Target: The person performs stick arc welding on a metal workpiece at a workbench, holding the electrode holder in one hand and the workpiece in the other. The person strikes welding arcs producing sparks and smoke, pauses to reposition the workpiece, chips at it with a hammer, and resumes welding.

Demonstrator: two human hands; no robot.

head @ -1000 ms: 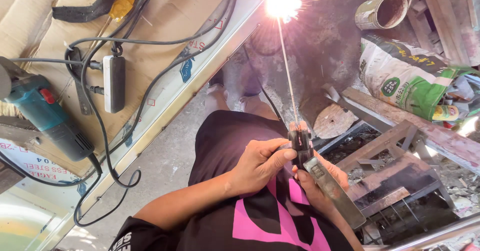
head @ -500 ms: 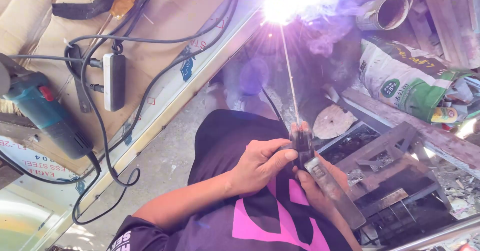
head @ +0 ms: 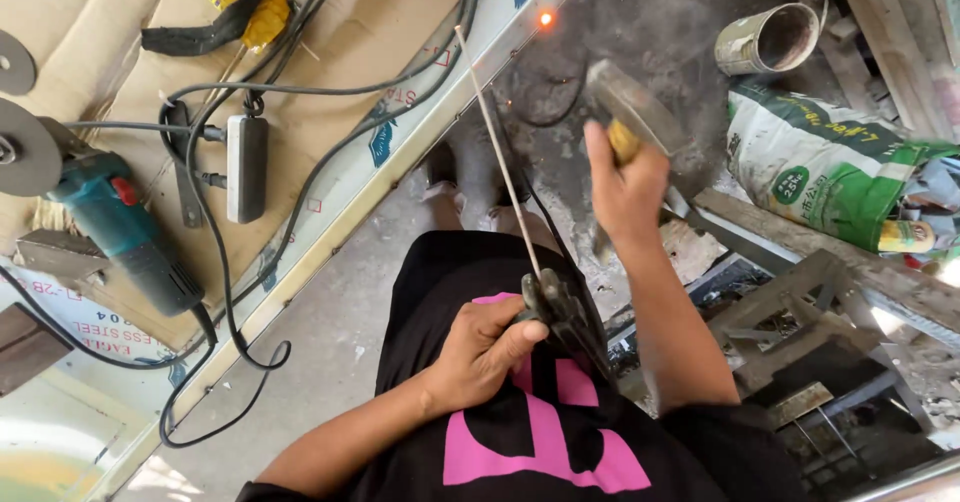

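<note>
Welding rod [head: 500, 152] slants away from the left hand [head: 487, 347] gripping its holder [head: 553, 307]; right hand [head: 628, 187] beside it clutches a hammer [head: 635, 112].

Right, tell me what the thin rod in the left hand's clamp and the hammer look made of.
Rod: a thin, straight, matte grey stick, probably coated metal, held in the left hand's dark clamp. Hammer in the right hand: dull grey, seemingly steel head; yellowish handle, wood or plastic.
</note>
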